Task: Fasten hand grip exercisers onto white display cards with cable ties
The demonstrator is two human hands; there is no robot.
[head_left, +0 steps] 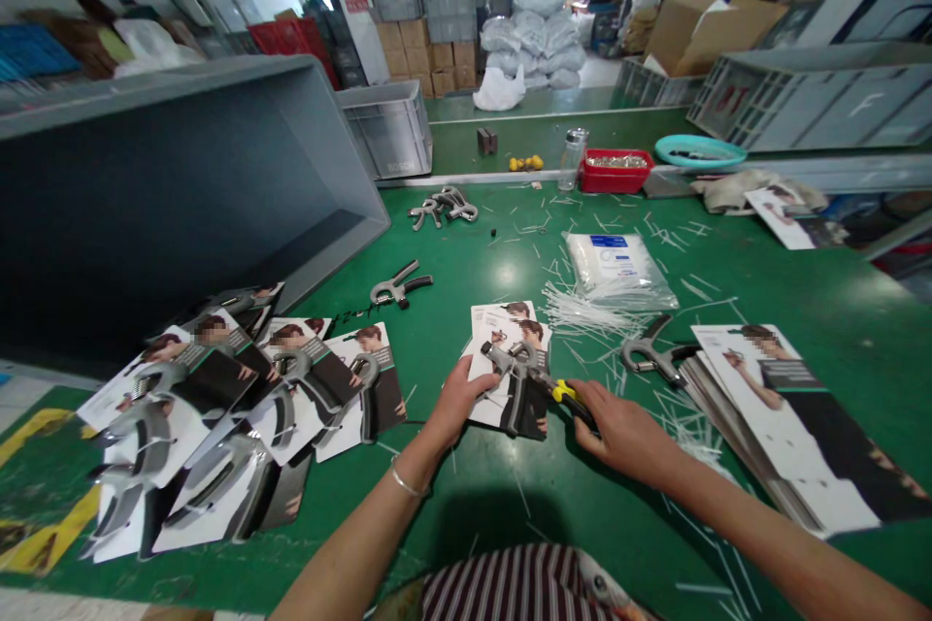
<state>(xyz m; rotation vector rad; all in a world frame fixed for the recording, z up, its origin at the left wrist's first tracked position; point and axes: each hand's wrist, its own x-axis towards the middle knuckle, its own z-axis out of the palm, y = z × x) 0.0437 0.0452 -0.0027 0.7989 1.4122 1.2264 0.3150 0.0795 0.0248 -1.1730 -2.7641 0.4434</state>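
My left hand (460,398) is closed on the left edge of a printed backing card (484,412), its thumb toward a grey hand grip strengthener (518,383) that lies on the card. Another card (489,313) shows behind it. In my right hand (618,432) are cutting pliers (568,395) with yellow and black handles. Their jaws reach the right side of the strengthener; what lies between them is too small to tell. To the right, a loose strengthener (657,354) rests beside a stack of printed cards (793,427).
Carded strengtheners (211,427) pile up at left before a large tipped grey bin (182,184). A bag of cable ties (618,267) and scattered ties lie right of centre. Further back are loose strengtheners (446,206), a glass jar (573,158) and a red tray (615,177).
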